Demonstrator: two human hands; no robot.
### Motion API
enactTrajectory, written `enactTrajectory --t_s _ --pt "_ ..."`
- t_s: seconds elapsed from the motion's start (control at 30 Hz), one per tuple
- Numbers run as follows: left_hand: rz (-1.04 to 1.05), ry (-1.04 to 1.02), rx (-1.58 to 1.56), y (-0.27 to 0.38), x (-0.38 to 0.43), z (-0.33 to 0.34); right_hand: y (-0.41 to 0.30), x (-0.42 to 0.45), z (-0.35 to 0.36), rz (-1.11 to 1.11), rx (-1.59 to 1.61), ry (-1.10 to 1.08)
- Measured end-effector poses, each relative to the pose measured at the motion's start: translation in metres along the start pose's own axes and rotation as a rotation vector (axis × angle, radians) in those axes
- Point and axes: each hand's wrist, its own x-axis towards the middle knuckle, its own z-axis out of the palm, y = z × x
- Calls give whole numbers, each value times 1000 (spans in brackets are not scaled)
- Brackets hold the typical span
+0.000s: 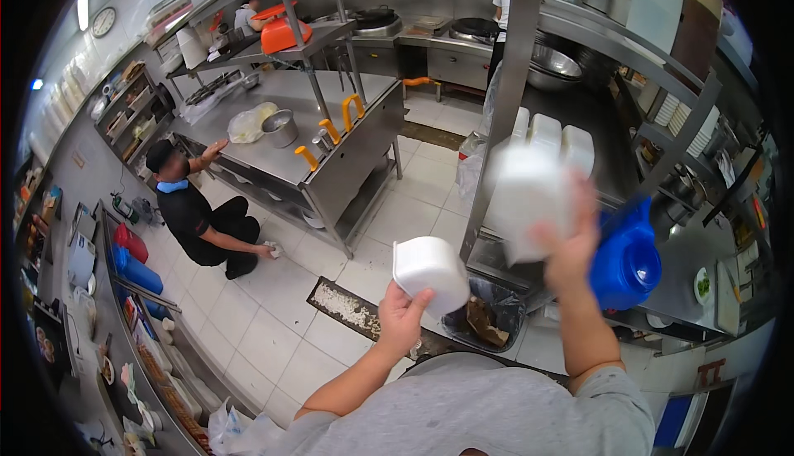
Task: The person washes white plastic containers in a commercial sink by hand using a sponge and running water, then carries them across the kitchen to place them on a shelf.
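My left hand (402, 319) holds a white foam container (431, 273), tipped on its side, over the tiled floor by the waste bin. My right hand (567, 239) is raised at the steel shelf unit and grips another white foam container (527, 189), blurred by motion. Behind it, several more white foam containers (546, 133) stand in a row on the dark shelf surface. A blue plastic container (626, 264) is just right of my right forearm.
A lined waste bin (453, 326) with cardboard is below my hands. A co-worker (198, 208) crouches at the left beside a steel table (347, 171) with a metal pot (280, 128) on it. A steel post (505, 102) rises near my right hand. Two other people stand farther back.
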Motion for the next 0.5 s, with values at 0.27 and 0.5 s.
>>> enactTrajectory --t_s 0.27,0.5 --pt "-16 106 155 -10 -16 -39 98 147 -107 -201 -1260 371" --pt "0 129 164 -7 -21 -39 162 150 -145 427 -1193 -6"
